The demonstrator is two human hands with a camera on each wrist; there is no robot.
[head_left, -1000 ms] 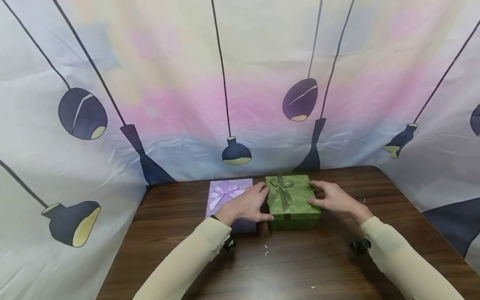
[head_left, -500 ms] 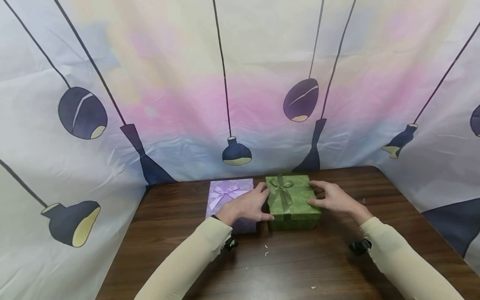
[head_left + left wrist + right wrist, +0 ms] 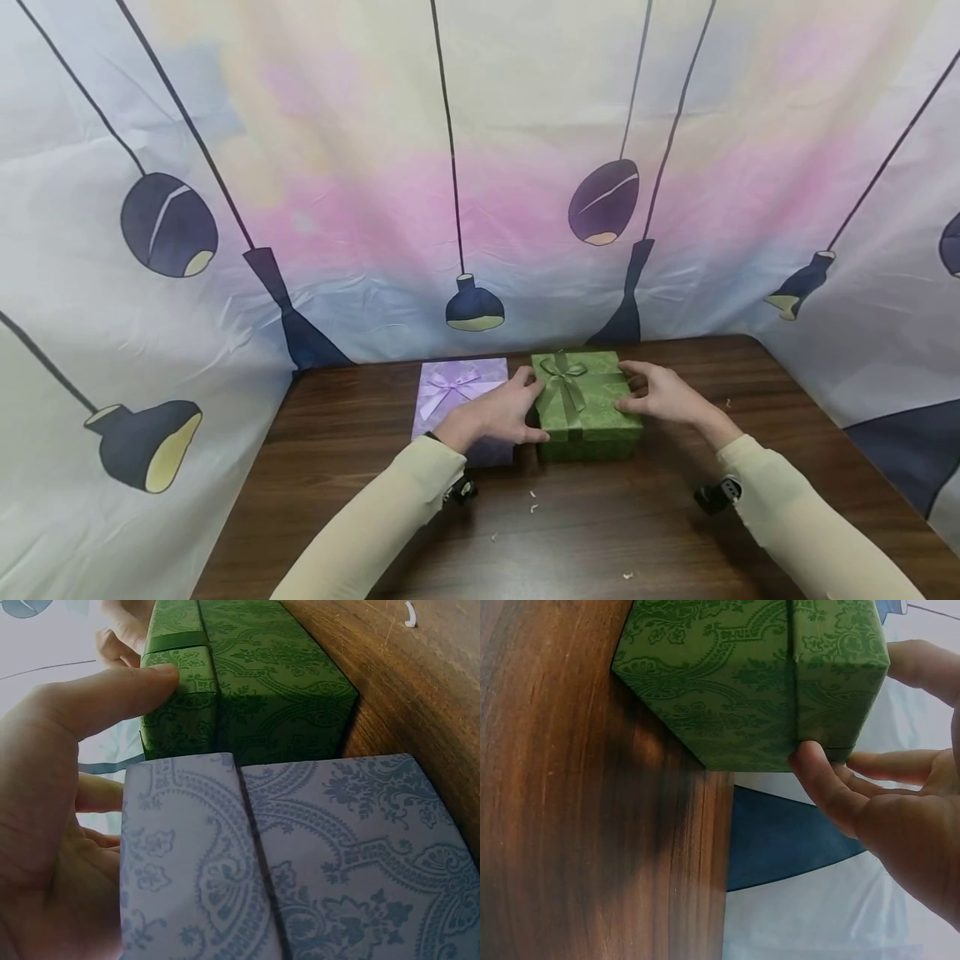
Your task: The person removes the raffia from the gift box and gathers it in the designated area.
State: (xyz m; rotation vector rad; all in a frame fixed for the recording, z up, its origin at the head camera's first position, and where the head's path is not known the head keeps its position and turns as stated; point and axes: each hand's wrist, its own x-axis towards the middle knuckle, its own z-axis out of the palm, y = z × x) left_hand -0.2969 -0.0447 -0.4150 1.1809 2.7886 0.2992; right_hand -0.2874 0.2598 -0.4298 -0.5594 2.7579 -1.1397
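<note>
A green patterned gift box (image 3: 600,379) with a green ribbon bow on its lid stands on the table between the hands. My left hand (image 3: 498,411) holds the lid's left side, its thumb at the front corner and its fingers farther back. On the opposite side, the thumb and fingers of my right hand (image 3: 667,398) grip the lid. The right wrist view shows that thumb (image 3: 821,776) touching the lid near its lower edge. A lilac gift box (image 3: 433,408) with a pale bow sits to the left, partly hidden beneath the left hand and wrist.
The dark wooden table (image 3: 337,500) ends at a printed cloth backdrop (image 3: 360,183) behind the boxes. Several small white scraps (image 3: 533,507) lie on the wood in front of the boxes. One more lies beyond the right hand.
The head view has shifted very slightly. Both hands keep their places on the green gift box, with no clear movement of the box or its lid.
</note>
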